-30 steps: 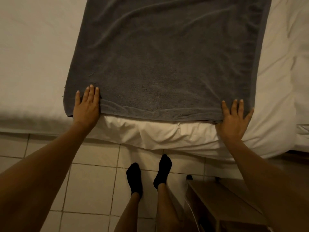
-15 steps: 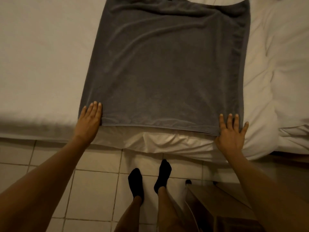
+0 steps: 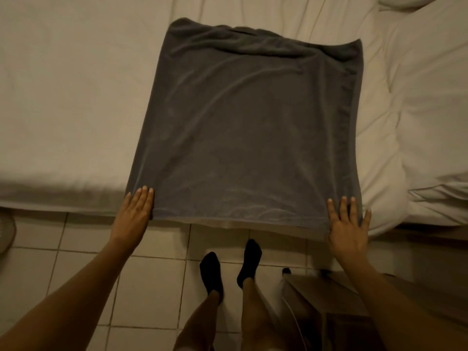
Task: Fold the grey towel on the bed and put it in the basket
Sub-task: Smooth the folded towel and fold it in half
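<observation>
The grey towel lies spread on the white bed as a roughly square panel. Its near edge runs along the edge of the mattress and overhangs it slightly above the floor. The far edge is bunched into a low ridge of wrinkles; the rest of the surface is flat with faint creases. A darker hem band runs down its right side.

The left hand lies palm down at the near left corner of the towel. Its fingers are straight and close together, the fingertips resting on the cloth at the corner. It holds nothing in a grip.

The right hand lies palm down at the near right corner. Its fingers are straight and spread, resting on the hem band, with the thumb out to the side off the towel's right edge. It likewise presses rather than grips.

To the right of the towel a white duvet lies rumpled, and part of a pillow shows at the top right corner. Below the bed is a tiled floor, where the person's feet in black socks stand just short of the mattress edge. A wooden bedside table stands at the lower right, near the right forearm. No basket can be made out.
</observation>
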Available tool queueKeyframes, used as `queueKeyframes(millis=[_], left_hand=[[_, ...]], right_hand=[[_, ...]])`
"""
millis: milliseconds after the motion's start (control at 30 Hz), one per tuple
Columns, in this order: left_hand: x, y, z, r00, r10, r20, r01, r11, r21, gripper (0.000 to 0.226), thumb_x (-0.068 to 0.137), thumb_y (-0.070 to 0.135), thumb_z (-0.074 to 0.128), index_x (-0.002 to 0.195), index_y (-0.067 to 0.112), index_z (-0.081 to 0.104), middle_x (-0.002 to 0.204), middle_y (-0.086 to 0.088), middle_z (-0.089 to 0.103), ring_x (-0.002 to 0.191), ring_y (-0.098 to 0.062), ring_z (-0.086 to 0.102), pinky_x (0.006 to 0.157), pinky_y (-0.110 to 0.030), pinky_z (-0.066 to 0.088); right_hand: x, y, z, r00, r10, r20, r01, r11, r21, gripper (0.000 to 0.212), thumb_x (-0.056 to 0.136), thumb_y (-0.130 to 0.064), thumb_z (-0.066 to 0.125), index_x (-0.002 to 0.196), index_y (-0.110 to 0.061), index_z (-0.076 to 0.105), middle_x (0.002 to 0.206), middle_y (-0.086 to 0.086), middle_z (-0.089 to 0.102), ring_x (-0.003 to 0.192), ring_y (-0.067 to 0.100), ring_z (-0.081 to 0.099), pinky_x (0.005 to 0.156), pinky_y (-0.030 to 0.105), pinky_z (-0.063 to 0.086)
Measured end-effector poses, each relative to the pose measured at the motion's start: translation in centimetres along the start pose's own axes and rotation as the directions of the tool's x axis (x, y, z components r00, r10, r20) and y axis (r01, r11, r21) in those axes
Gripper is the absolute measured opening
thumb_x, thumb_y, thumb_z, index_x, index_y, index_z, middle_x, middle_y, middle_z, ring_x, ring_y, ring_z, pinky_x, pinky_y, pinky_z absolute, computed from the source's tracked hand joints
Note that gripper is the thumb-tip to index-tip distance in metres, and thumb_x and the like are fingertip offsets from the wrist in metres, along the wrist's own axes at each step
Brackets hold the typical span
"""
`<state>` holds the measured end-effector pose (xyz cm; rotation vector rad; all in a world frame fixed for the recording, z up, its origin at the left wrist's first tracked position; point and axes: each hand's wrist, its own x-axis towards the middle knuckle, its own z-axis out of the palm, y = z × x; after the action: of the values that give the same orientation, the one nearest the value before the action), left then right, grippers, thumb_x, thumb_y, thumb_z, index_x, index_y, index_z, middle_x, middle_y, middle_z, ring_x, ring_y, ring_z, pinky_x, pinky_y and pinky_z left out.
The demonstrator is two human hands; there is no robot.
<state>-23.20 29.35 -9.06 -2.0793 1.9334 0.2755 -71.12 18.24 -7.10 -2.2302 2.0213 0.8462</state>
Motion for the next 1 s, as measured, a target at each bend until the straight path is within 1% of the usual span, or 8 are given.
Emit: queueKeyframes(millis=[133,200,300,433,500,633,800,1000], left_hand=[[-5.0,-0.3,0.3,0.997,0.014,0.074,-0.016,1.0,0.025,0.085,0.038,-0.022,0.079,0.12,-0.018,0.055,0.119,-0.034,0.059,0.107,-0.047,0.061,0.112,-0.038,0.009],[-5.6,-0.6,0.3,0.999,0.011,0.044,-0.014,0.999,0.051,0.085,0.04,-0.02,0.08,0.121,-0.017,0.054,0.121,-0.033,0.058,0.109,-0.046,0.06,0.114,-0.036,0.006],[-3.4,-0.8,-1.5,0.999,-0.052,-0.001,0.052,0.999,0.002,0.075,0.064,-0.014,0.072,0.133,-0.013,0.043,0.136,-0.03,0.048,0.125,-0.041,0.049,0.113,-0.046,0.022],[1.9,-1.3,-5.8,0.99,-0.127,-0.06,0.124,0.991,-0.058,0.063,0.093,0.003,0.041,0.15,0.0,0.013,0.156,-0.018,0.018,0.146,-0.027,0.016,0.117,-0.041,-0.005],[4.4,-1.8,-7.6,0.986,-0.144,-0.081,0.139,0.988,-0.059,0.063,0.094,0.008,0.044,0.15,0.001,0.016,0.156,-0.016,0.021,0.146,-0.026,0.017,0.116,-0.039,-0.011],[8.4,-2.5,-11.4,0.981,-0.181,-0.076,0.182,0.983,0.002,0.067,0.095,0.021,0.051,0.15,0.002,0.018,0.156,-0.015,0.023,0.145,-0.025,0.021,0.118,-0.045,0.003],[13.2,-2.5,-14.5,0.97,-0.233,-0.069,0.233,0.972,0.001,0.058,0.097,0.012,0.037,0.15,0.003,0.016,0.157,-0.014,0.021,0.146,-0.025,0.02,0.118,-0.046,0.003],[19.8,-3.0,-17.7,0.965,-0.258,-0.054,0.259,0.966,0.002,0.05,0.099,0.014,0.032,0.148,0.006,0.024,0.154,-0.012,0.028,0.145,-0.026,0.022,0.118,-0.047,0.001]], right_hand=[[-4.7,0.2,1.2,0.995,-0.063,0.076,0.058,0.996,0.068,0.091,0.061,-0.018,0.078,0.143,-0.013,0.039,0.147,0.021,0.035,0.14,0.039,0.022,0.108,0.05,-0.019],[-5.7,0.0,0.5,0.992,-0.039,0.117,0.034,0.998,0.052,0.092,0.065,-0.02,0.076,0.146,-0.015,0.033,0.151,0.02,0.027,0.142,0.037,0.015,0.107,0.051,-0.021],[-4.4,0.2,-1.2,0.997,-0.021,0.081,0.019,0.999,0.035,0.08,0.082,-0.024,0.06,0.15,-0.021,0.02,0.157,0.017,0.008,0.145,0.032,-0.001,0.098,0.048,-0.033],[-0.2,1.2,-3.6,0.995,-0.074,0.068,0.071,0.997,0.039,0.072,0.087,-0.029,0.055,0.15,-0.028,0.019,0.157,0.018,-0.005,0.144,0.032,-0.012,0.108,0.053,-0.019],[1.9,1.6,-5.3,0.997,-0.066,0.042,0.062,0.995,0.079,0.071,0.086,-0.03,0.056,0.148,-0.03,0.023,0.158,0.017,-0.003,0.143,0.032,-0.013,0.111,0.055,-0.01],[5.8,2.1,-8.8,1.0,-0.005,-0.03,0.01,0.987,0.162,0.069,0.083,-0.03,0.063,0.145,-0.03,0.032,0.158,0.016,0.002,0.144,0.031,-0.011,0.112,0.054,-0.009],[11.3,2.9,-11.9,0.991,0.045,-0.124,-0.014,0.971,0.237,0.069,0.079,-0.021,0.065,0.143,-0.027,0.038,0.158,0.018,0.002,0.144,0.03,-0.011,0.11,0.051,-0.015],[18.6,3.5,-15.5,0.988,0.056,-0.145,-0.022,0.975,0.22,0.057,0.082,-0.029,0.063,0.136,-0.026,0.047,0.157,0.018,0.005,0.144,0.032,-0.009,0.111,0.053,-0.013]])
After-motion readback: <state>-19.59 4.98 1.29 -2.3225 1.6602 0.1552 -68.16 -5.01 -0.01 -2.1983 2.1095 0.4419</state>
